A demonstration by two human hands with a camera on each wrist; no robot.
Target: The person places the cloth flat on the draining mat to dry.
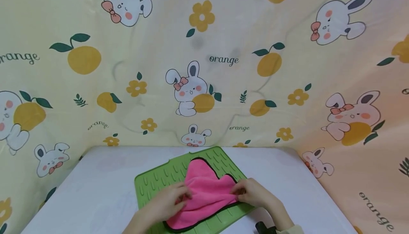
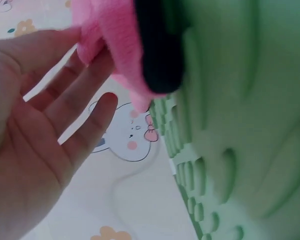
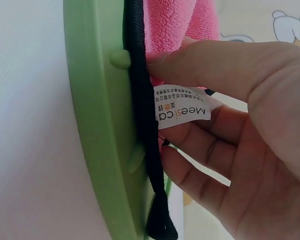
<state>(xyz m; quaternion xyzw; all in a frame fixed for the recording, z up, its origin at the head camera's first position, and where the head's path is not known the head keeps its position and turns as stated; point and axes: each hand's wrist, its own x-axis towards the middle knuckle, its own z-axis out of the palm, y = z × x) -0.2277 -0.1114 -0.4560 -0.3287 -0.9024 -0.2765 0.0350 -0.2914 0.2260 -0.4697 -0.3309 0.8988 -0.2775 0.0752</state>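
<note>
A pink towel (image 1: 202,191) with black edging lies rumpled over a green drying mat (image 1: 150,188) that has raised oval ridges. My left hand (image 1: 169,200) pinches a fold at the towel's left part between thumb and fingers, and the same pink fold (image 2: 92,30) shows at the fingertips in the left wrist view. At the towel's right edge, my right hand (image 1: 255,193) pinches the cloth beside the black edging (image 3: 140,85). A white printed label (image 3: 182,106) sticks out between the right thumb and fingers in the right wrist view.
The mat sits askew on a white table (image 1: 105,188). Behind and around the table hangs a cream sheet (image 1: 166,31) printed with rabbits and oranges. A small black object (image 1: 265,227) is at the right wrist, by the front.
</note>
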